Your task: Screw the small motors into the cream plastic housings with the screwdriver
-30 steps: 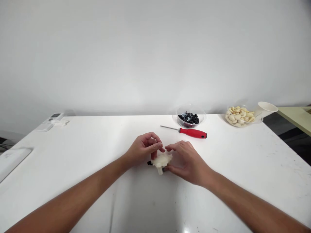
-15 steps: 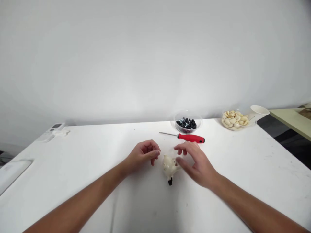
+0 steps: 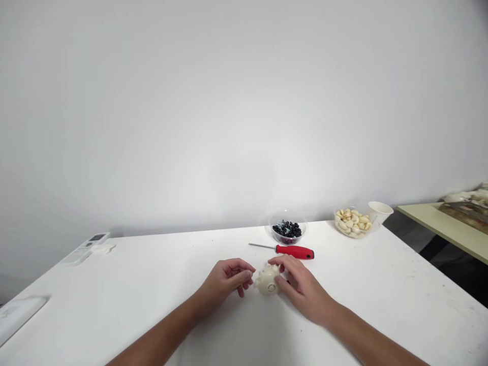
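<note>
A small rounded cream plastic piece (image 3: 268, 280), with bumps along its edge and a ring-shaped mark on its face, sits near the front middle of the white table (image 3: 152, 284). My right hand (image 3: 299, 285) grips it from the right between thumb and fingers. A bit of black shows by the right thumb. Close to its left side, my left hand (image 3: 231, 278) has thumb and fingertips pinched together; something tiny may be between them, too small to name. Just beyond the hands lies a screwdriver (image 3: 293, 252) with a red handle, its shaft pointing left.
Behind the screwdriver stands a clear bowl (image 3: 288, 230) of small black parts. Farther right are a clear bowl (image 3: 353, 223) of cream pieces and a white cup (image 3: 380, 211). A white remote control (image 3: 88, 247) lies at the back left. A wall rises behind the table.
My right hand has closed on the cream piece, which has turned so its ring-marked face shows. The left hand stays pinched. The whole view has tilted upward.
</note>
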